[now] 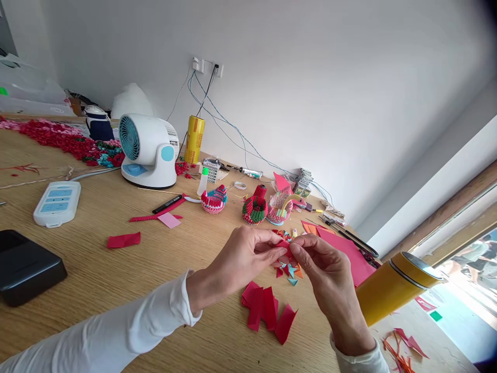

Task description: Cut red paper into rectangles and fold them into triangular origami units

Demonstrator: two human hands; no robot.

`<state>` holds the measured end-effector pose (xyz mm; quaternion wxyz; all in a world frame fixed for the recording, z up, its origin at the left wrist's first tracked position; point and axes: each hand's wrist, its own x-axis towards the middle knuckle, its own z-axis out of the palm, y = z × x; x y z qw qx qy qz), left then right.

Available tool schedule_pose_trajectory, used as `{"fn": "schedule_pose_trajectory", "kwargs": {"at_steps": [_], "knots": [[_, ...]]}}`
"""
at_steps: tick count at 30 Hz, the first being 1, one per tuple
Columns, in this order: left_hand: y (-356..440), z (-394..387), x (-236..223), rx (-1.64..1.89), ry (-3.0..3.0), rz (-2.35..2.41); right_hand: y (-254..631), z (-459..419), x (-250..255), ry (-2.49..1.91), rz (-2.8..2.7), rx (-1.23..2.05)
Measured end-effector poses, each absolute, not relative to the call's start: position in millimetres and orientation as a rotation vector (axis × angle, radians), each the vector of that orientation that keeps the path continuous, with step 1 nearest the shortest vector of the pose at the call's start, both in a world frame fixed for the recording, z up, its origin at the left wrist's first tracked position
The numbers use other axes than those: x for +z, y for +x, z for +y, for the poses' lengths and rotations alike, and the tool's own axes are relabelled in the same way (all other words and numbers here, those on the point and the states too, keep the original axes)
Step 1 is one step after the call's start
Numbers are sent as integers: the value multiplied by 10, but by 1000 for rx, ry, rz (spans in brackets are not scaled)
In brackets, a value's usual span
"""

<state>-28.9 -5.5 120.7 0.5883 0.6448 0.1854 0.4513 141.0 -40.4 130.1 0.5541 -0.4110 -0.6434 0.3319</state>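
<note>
Between both hands, above the table, is a small red paper piece [286, 247]. My left hand [248, 256] pinches its left side with thumb and fingers. On the other side, my right hand [324, 264] pinches it too; the fingers cover much of the paper, so its fold is hard to make out. Just below lie several red paper strips [266, 308], loosely overlapping. Small folded triangles [292, 282] in blue, orange and red are scattered behind the hands, partly hidden by them.
Folded-paper baskets [254, 210] stand farther back. A yellow thermos [396, 287] is close to my right forearm. Red paper sheets [345, 254] lie behind it. To the left are a white fan [149, 150], a power strip [58, 203], a black box [29, 267] and a cutter knife [166, 204].
</note>
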Motion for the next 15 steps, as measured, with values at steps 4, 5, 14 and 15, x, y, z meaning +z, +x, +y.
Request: {"fn": "schedule_pose_trajectory", "kwargs": {"at_steps": [4, 5, 14, 15], "knots": [[-295, -62, 1210, 1047, 1537, 453, 1407, -411, 1278, -979, -1527, 687], [-299, -69, 1220, 1042, 1543, 457, 1405, -416, 1276, -983, -1536, 657], [-337, -115, 1299, 1048, 1516, 392, 1404, -448, 1294, -1012, -1585, 508], [-339, -108, 1295, 1048, 1520, 379, 1408, -441, 1291, -1014, -1564, 559]]}}
